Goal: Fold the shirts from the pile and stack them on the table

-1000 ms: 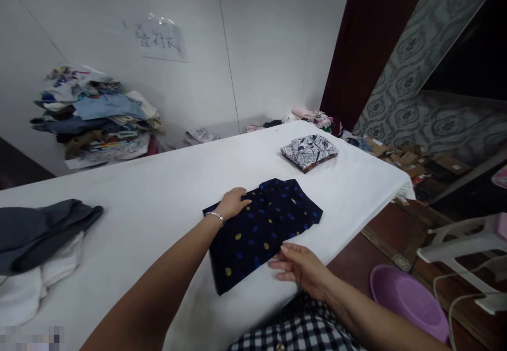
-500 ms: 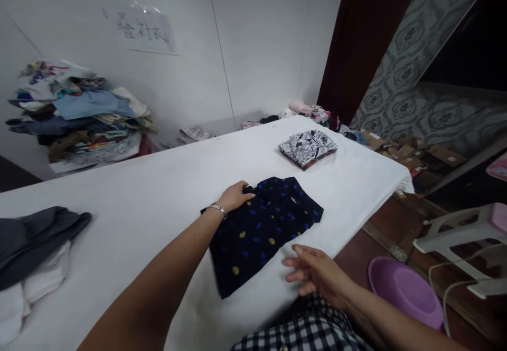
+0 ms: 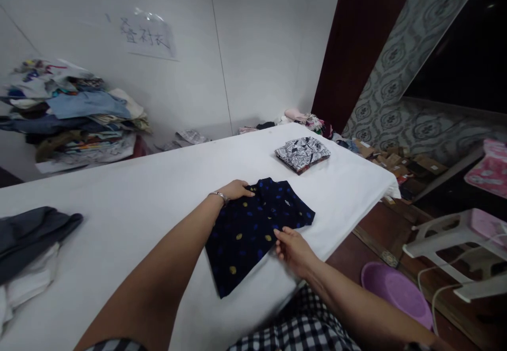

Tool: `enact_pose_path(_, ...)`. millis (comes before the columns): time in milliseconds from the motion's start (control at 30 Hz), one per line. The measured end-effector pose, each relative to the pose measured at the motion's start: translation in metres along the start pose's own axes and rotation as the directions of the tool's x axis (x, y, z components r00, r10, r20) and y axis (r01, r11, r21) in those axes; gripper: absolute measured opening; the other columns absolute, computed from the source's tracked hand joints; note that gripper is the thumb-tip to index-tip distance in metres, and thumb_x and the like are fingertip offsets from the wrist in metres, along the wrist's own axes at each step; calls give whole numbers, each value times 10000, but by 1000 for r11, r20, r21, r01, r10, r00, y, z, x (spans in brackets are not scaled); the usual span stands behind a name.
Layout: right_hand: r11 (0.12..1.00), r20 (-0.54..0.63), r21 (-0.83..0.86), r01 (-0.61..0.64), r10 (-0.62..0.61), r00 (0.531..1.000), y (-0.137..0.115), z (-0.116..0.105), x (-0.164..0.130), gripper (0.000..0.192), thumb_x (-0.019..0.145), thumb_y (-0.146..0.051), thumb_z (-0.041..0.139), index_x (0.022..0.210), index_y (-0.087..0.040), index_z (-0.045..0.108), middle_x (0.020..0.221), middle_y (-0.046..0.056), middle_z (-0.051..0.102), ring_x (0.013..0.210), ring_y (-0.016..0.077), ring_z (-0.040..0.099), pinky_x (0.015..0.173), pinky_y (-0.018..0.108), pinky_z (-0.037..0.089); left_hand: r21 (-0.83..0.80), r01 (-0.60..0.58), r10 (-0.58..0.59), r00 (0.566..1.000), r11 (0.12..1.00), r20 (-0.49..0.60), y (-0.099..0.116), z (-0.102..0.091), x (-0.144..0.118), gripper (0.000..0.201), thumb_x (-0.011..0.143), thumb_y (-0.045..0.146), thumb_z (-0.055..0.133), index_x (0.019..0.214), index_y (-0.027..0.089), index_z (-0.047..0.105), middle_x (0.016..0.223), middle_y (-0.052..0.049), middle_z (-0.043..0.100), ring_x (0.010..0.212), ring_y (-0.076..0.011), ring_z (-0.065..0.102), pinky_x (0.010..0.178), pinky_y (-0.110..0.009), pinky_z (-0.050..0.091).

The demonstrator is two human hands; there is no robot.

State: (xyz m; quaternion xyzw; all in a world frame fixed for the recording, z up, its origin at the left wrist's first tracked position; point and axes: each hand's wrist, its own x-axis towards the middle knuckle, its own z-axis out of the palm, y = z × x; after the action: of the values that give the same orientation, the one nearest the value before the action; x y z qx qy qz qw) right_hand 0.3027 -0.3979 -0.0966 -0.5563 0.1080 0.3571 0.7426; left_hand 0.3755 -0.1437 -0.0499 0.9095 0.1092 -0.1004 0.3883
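Observation:
A folded dark navy shirt [image 3: 257, 224] with blue and yellow dots lies on the white table [image 3: 158, 198] near its front edge. My left hand [image 3: 234, 189], with a bracelet at the wrist, rests flat on the shirt's far left corner near the collar. My right hand [image 3: 292, 249] touches the shirt's near right edge, fingers apart on the fabric. A second folded shirt [image 3: 303, 153] with a black and white print sits farther back on the right of the table.
Grey and white garments [image 3: 27, 245] lie at the table's left end. A tall heap of clothes [image 3: 71, 113] stands against the wall. A purple basin [image 3: 396, 295] and a white plastic stool [image 3: 455, 235] are on the floor to the right.
My right hand has moved from the table edge onto the navy shirt's near right side. My left hand has stayed on the far corner. The view has shifted slightly.

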Motion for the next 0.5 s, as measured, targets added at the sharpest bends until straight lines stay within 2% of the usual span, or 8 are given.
enact_pose_path(100,959,50,-145,244,-239,970,-21,8,-3,367,625,-392,789,642,-207,472,572,-61,504,517,86,470,435,196,319,-198,-53,44,998,979,-53,8,-31,-27,311,622,476,708,772,208,657,764,-12,704,750,-208,638,680,-301,484)
enact_pose_path(167,885,116,-211,415,-398,910,-47,18,-2,321,635,-392,768,625,-197,513,594,-51,526,568,96,472,511,214,372,-371,-143,85,982,918,-168,14,-59,-50,357,628,481,727,838,201,656,790,-14,698,748,-193,635,692,-305,497)
enact_pose_path(233,795,198,-192,576,-543,816,-78,31,4,251,649,-367,754,660,-196,570,637,-45,571,640,116,502,617,239,421,-434,-281,116,923,856,-368,20,-86,-77,378,614,467,755,853,193,652,801,-13,683,750,-172,624,722,-307,503)
enact_pose_path(300,699,264,-125,704,-661,703,-105,43,13,194,666,-343,743,740,-207,627,713,-38,622,743,144,548,732,272,449,-372,-393,132,816,841,-563,25,-104,-107,367,600,457,768,818,188,646,792,-6,661,750,-156,606,740,-301,500)
enact_pose_path(367,609,328,-95,787,-727,602,-119,49,21,172,693,-329,728,809,-220,660,780,-26,654,828,168,575,826,305,451,-249,-420,153,719,873,-678,23,-106,-139,330,613,453,760,767,190,635,776,2,647,754,-153,592,756,-299,494)
enact_pose_path(400,571,365,-110,814,-738,567,-119,48,25,164,710,-324,716,834,-226,671,816,-17,668,859,178,584,863,321,448,-179,-405,172,690,897,-703,18,-99,-154,310,625,447,755,753,191,635,782,2,649,766,-157,592,774,-303,491)
enact_pose_path(467,497,446,-200,844,-721,530,-104,37,31,149,746,-308,684,875,-234,690,914,8,691,921,200,596,926,354,437,-58,-354,213,675,933,-707,-1,-71,-183,274,655,418,743,796,200,655,859,-7,674,837,-175,603,842,-319,482)
enact_pose_path(500,457,493,-262,850,-693,525,-91,28,33,143,758,-293,667,885,-235,700,965,22,697,951,211,599,946,368,433,-21,-328,223,685,944,-694,-15,-52,-195,271,667,396,735,846,205,667,918,-16,686,881,-186,607,875,-330,476)
